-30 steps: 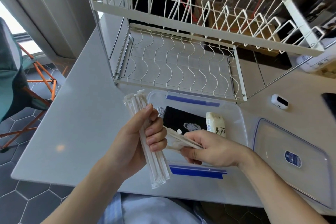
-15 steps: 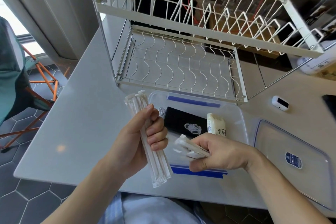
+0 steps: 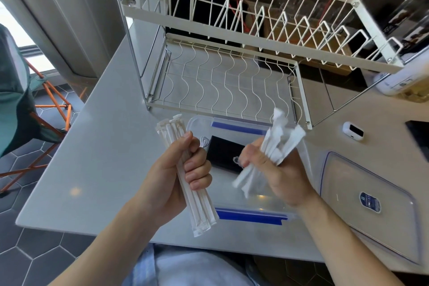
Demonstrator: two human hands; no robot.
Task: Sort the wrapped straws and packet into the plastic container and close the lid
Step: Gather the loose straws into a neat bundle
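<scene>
My left hand (image 3: 178,176) grips a bundle of long paper-wrapped straws (image 3: 199,211), held upright and tilted, just left of the clear plastic container (image 3: 253,215) with blue clips. Raised above the container, my right hand (image 3: 276,174) is shut on a second, shorter bunch of wrapped straws (image 3: 281,141) that fans out and looks blurred. A black packet (image 3: 222,153) lies inside the container. The clear lid (image 3: 369,206) with a blue label lies flat on the table to the right. The small white packet seen before is hidden behind my right hand.
A white two-tier wire dish rack (image 3: 232,86) stands right behind the container. A small white device (image 3: 352,131) sits on the table at the right, and a white bottle (image 3: 399,83) lies further back. A folding chair (image 3: 27,104) stands off the table's left edge.
My right hand has lifted its bunch of short straws out of the container and turned them upright. My left hand with the long straws has barely moved.
</scene>
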